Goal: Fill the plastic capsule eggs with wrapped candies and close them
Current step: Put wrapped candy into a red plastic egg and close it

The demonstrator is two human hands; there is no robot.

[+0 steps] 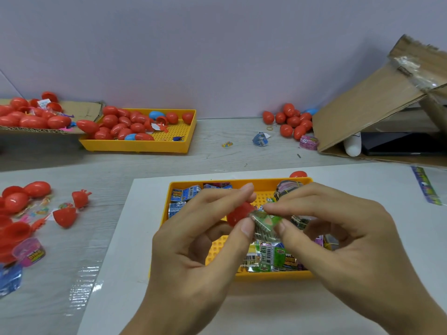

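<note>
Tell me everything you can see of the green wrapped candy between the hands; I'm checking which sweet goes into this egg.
The green wrapped candy is a small crinkled packet of shiny film, green with a barcode-like striped panel. It is held above the near yellow tray, pinched between the left hand thumb and the right hand thumb and fingers. It presses against a red egg half held in the left hand. Its printing is too blurred to read.

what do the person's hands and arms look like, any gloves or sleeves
Both hands are bare: no gloves, rings or watch show on the left hand or the right hand. Nails are short and unpainted. The forearms are bare to the frame edge, with no sleeve in view.
</note>
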